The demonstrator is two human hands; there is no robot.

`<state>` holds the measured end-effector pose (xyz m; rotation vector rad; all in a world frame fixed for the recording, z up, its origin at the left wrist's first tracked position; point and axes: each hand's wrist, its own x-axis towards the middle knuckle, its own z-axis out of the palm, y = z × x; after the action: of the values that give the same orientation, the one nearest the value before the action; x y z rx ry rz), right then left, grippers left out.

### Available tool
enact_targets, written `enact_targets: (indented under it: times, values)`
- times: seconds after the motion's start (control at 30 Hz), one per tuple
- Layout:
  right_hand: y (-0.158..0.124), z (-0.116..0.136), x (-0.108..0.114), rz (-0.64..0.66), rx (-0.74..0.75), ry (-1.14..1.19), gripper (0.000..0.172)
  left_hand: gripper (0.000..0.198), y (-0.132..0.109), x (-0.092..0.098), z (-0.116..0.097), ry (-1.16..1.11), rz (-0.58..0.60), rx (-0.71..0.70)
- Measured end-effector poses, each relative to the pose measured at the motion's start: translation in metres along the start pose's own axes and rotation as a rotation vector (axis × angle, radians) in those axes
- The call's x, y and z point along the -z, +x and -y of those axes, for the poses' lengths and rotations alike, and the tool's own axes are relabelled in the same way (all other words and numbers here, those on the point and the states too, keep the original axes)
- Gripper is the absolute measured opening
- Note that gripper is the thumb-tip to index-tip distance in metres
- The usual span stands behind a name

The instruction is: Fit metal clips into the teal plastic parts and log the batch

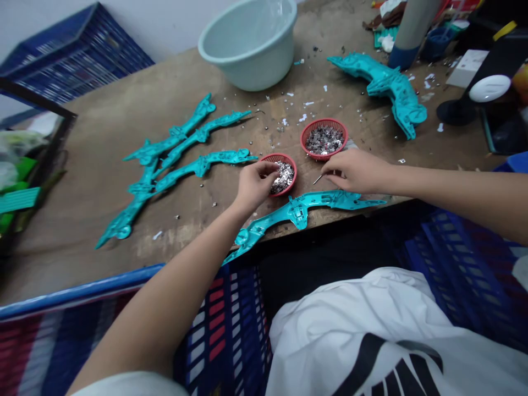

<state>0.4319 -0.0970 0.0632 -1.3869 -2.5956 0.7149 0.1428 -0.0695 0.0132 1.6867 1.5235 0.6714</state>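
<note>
My left hand (pixel 253 186) reaches into a small red basket (pixel 287 163) of tiny silver screws, fingers pinched together among them. My right hand (pixel 355 171) is closed on a thin metal tool (pixel 317 179) whose tip points left. It rests just above a long teal plastic part (pixel 299 212) lying along the table's front edge. A second red basket (pixel 306 133) of small metal pieces stands just behind my right hand.
Several more teal parts (pixel 177 159) lie to the left, and stacked ones (pixel 390 88) at the back right. A pale green basin (pixel 251 41) stands at the back. Blue crates (pixel 74 55) flank the brown table (pixel 103 143). Clutter fills the right edge.
</note>
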Motion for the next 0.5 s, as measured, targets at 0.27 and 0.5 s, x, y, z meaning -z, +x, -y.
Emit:
enact_targets:
  times: [0.27, 0.5]
  values:
    - [-0.003, 0.029, -0.009, -0.236, 0.128, 0.416, 0.032, 0.038, -0.052, -0.021, -0.049, -0.528, 0.065, -0.066]
    - [0.002, 0.015, -0.007, -0.102, 0.171, 0.237, 0.025, 0.014, -0.069, -0.033, -0.04, -0.215, 0.109, -0.335]
